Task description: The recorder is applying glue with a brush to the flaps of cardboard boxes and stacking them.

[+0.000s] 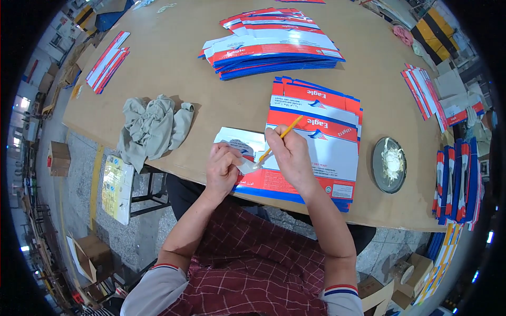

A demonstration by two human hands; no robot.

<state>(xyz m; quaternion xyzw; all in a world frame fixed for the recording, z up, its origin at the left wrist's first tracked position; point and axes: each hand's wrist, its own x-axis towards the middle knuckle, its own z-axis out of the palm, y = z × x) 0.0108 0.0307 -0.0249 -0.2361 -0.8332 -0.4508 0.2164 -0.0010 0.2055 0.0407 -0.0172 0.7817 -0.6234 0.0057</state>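
My right hand (289, 157) grips a thin yellow-handled brush (291, 127), slanted so that its pale tip meets a carton flap near my left hand. My left hand (222, 167) is closed, its fingers pinching the raised white flap of a flattened carton (238, 138). Beneath both hands lies a stack of flattened red, white and blue cartons (333, 152), slightly fanned at its far end. The side of my right hand rests on this stack. What the left fingertips press against is partly hidden.
A dark bowl of white paste (392, 162) stands to the right. Beyond the stack lies a larger carton pile (279, 47). A crumpled grey-green cloth (155, 129) sits at left, near the table edge (100, 135). More cartons stand upright at far right (456, 181).
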